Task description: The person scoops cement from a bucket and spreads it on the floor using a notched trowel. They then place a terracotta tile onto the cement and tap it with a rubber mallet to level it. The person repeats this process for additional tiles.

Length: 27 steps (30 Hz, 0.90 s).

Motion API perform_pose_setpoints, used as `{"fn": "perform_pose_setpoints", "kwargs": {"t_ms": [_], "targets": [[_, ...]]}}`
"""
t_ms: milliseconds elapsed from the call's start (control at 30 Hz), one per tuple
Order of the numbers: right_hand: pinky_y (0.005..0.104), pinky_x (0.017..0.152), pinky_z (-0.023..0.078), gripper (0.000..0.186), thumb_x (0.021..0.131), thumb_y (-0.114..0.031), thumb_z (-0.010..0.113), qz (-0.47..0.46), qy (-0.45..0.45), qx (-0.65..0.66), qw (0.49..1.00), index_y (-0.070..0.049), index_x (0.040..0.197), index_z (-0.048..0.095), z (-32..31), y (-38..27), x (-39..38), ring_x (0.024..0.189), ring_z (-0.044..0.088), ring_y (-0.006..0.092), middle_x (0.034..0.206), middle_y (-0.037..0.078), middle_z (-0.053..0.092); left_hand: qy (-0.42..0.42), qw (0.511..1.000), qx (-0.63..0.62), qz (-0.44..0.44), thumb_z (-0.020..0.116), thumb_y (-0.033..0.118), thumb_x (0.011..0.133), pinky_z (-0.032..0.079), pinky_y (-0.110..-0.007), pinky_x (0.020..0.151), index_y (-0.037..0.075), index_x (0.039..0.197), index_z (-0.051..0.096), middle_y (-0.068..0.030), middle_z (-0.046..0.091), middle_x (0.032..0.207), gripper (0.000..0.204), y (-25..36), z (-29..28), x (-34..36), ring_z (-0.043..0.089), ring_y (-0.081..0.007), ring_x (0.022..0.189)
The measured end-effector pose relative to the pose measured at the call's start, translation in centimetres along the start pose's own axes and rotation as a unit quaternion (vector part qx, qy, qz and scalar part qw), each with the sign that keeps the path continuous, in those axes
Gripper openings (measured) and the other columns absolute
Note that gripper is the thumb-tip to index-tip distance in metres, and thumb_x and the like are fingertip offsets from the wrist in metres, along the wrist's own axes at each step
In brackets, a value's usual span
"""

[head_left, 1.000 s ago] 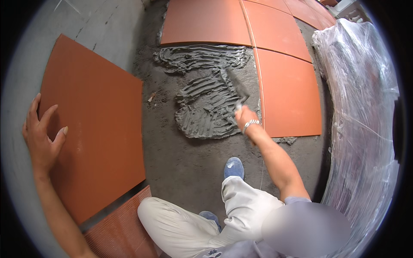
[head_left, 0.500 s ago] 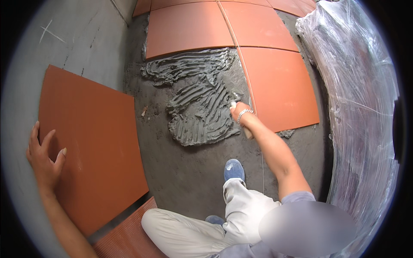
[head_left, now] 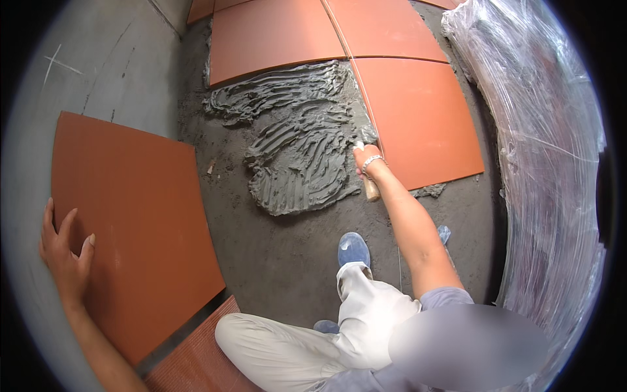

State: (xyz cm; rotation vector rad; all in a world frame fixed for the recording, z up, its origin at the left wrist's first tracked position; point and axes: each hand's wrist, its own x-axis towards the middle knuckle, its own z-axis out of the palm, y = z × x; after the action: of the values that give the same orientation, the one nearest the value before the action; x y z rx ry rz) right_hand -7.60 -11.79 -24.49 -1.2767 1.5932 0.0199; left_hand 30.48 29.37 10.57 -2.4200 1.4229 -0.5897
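My right hand (head_left: 369,161) is closed round the wooden handle of a trowel (head_left: 371,190). The trowel's blade lies low at the right border of a bed of ridged grey mortar (head_left: 297,166), close to the edge of a laid orange tile (head_left: 424,124). At the left, a loose orange tile (head_left: 134,228) leans toward the wall. My left hand (head_left: 68,255) rests at that tile's outer edge, fingers spread, with thumb and fingertips against its face.
Other laid tiles (head_left: 277,36) stretch beyond the mortar, with a taut string (head_left: 336,26) along their joint. Plastic-wrapped goods (head_left: 542,150) line the right side. A grey wall (head_left: 98,78) bounds the left. A ribbed-backed tile (head_left: 196,349) lies by my knee. My blue shoe (head_left: 354,250) stands on the floor.
The trowel has moved to the right, nearer the laid tile's edge, and the mortar's right side looks reworked. My left hand stays at the leaning tile. The whole view has shifted slightly.
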Motion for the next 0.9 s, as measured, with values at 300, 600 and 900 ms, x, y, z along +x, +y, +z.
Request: {"fn": "perform_pose_setpoints", "kwargs": {"t_ms": [300,600,900], "targets": [[0.0496,0.091,0.049,0.045,0.092,-0.039,0.056,-0.133,-0.08,-0.268,0.951,0.002,0.11,0.06,4.3,9.3,-11.4,0.104,0.062,0.0458,0.108,0.029,0.065,0.023,0.998,-0.016,0.059,0.071,0.021,0.079,0.035,-0.047,0.108,0.006,0.125,0.062,-0.0116,0.039,0.151,0.049,-1.1,0.7,0.4,0.041,-0.0319,0.136],[0.0496,0.088,0.049,0.042,0.091,-0.037,0.056,-0.064,0.022,-0.227,0.972,0.002,0.106,0.06,-0.7,13.5,-12.4,0.1,0.062,0.0463,0.102,0.03,0.066,0.02,0.999,-0.008,0.049,0.072,0.021,0.081,0.036,-0.045,0.109,0.006,0.124,0.062,-0.0124,0.041,0.15,0.047,-0.9,0.3,0.4,0.041,-0.0329,0.136],[0.0529,0.083,0.051,0.033,0.092,-0.028,0.059,-0.208,-0.067,-0.402,0.889,0.0,0.104,0.048,5.7,11.9,-13.2,0.094,0.064,0.047,0.096,0.029,0.067,0.007,0.999,0.023,0.038,0.072,0.025,0.079,0.035,-0.046,0.109,0.013,0.124,0.064,-0.0103,0.043,0.149,0.047,-1.4,0.6,0.2,0.043,-0.031,0.136]]}}
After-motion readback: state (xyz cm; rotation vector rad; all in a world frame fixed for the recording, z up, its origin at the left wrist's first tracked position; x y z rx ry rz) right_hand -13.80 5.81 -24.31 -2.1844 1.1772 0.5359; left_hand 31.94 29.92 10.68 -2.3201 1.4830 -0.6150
